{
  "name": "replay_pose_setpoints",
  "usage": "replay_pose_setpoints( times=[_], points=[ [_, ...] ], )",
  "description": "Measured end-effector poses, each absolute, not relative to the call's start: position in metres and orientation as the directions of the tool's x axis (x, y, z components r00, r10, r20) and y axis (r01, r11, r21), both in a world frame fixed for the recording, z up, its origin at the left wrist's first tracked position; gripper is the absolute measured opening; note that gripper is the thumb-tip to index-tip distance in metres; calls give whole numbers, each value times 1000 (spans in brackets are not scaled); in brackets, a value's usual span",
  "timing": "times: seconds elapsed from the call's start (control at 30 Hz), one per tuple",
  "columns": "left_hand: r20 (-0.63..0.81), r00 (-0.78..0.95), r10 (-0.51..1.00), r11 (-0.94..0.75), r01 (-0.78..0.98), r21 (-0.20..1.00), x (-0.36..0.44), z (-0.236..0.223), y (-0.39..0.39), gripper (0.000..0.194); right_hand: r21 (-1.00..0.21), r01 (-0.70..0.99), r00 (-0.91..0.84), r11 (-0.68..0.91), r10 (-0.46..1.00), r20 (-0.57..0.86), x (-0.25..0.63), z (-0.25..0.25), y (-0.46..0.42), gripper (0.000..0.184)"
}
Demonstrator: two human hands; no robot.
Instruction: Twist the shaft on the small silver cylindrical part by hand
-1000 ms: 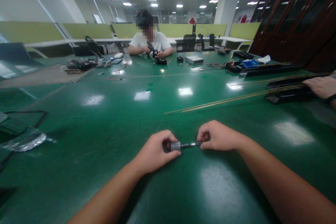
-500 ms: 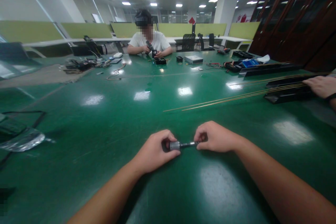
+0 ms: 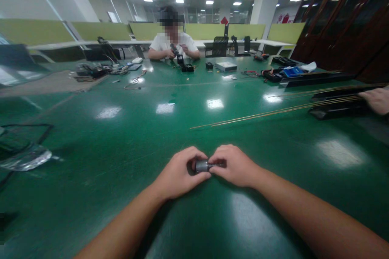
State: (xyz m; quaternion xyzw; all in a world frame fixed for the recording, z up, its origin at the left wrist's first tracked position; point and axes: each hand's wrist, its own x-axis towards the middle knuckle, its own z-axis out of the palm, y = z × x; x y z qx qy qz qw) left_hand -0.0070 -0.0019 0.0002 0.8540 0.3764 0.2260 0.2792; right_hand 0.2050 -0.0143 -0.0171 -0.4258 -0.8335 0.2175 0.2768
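A short grey metal cylinder [image 3: 201,166] lies sideways just above the green tabletop, with a thin dark shaft running out to the right. My left hand [image 3: 179,174] is closed around the cylinder, thumb below and fingers above. Close against its right end, my right hand [image 3: 234,166] pinches the shaft with thumb and fingertips. Most of the shaft is covered by my right fingers, and the cylinder's far left end is partly hidden in my left palm. The exact kind of part cannot be made out.
Long thin brass-coloured rods [image 3: 243,119] stretch from black channel pieces [image 3: 331,109], where another person's hand [image 3: 377,100] rests. Across the green table [image 3: 121,137] a seated person [image 3: 174,46] handles a dark tool. A clear plastic item [image 3: 27,158] is at the left.
My right hand has slid left along the shaft, up to the cylinder. My left hand stays in place. The person opposite has raised one hand off the dark tool.
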Motion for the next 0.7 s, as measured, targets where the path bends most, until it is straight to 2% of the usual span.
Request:
replay_pose_setpoints(
  times=[0.27,0.57,0.7],
  points=[
    [112,619,777,-520,531,669,-5,6,-2,17,-592,580,-493,559,820,292,207,-17,-16,8],
    [111,601,792,-514,557,653,-6,2,-4,20,-602,579,-484,550,826,289,209,-15,-18,19],
    [102,597,796,-507,564,652,-6,1,-3,20,-620,576,-469,533,837,283,210,-14,-18,18]
  ],
)
